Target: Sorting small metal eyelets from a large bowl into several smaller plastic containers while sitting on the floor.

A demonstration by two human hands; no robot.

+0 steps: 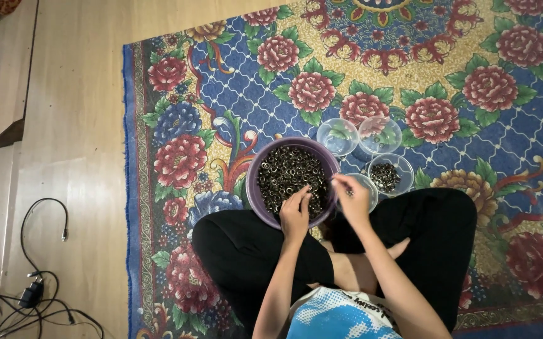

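floor (70, 125): pale wood-look boards, smooth, slight sheen; bare strip along the left.
rug (409, 75): big woven mat, blue ground with white lattice, red and pink roses, green leaves, gold scrolls; flat, short pile, blue bound edge on the left.
person: sits cross-legged on the rug, black trousers (246, 251), blue-and-white printed top at the bottom edge.
cables (33, 295): black leads and plug blocks lying loose on the floor, bottom left.
purple bowl (254, 182): round plastic basin, matte mauve, just in front of the knees; heaped near the rim with small metal rings (284, 172), dark brassy, shiny, each with a hole through it, eyelet-like.
clear cups: four small round see-through plastic tubs clustered right of the bowl, touching or nearly so. Far two (337, 137) and (380, 135) look empty. Right one (389, 176) holds a shallow layer of the same rings. Nearest one (367, 188) mostly hidden by the right hand, contents cannot tell.
left hand (295, 213): inside the bowl's near edge, fingers curled down together onto the ring pile, touching it.
right hand (352, 198): over the nearest cup, thumb and forefinger pinched; something tiny may sit between them, too small to be sure.
progress: judged early. One cup has some rings, two look empty, bowl still nearly full, so most of the sorting remains.
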